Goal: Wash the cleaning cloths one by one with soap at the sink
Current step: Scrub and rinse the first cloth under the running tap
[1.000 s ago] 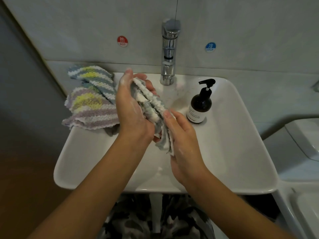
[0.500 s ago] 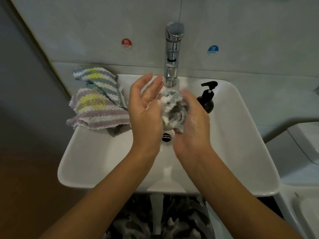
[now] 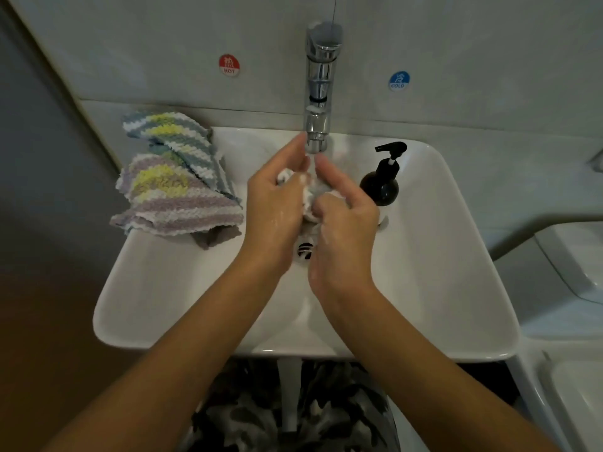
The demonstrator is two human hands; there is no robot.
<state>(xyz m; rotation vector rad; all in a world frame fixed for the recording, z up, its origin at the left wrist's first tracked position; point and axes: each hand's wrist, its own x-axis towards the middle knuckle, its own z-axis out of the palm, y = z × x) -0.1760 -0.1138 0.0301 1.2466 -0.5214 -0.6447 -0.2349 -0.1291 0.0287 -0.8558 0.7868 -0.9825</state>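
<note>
A round red sticker marked HOT sits on the pale wall, left of centre, and a round blue sticker marked COLD sits to the right at about the same height. At the right edge stands a white fixture with a lidded top; what it is cannot be told. A dark panel runs down the left side above a brown floor. Camouflage-patterned fabric shows at the bottom.

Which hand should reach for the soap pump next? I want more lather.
Right hand: the soap bottle stands just beside it; the left hand is farther off and can keep holding the cloth.
</note>
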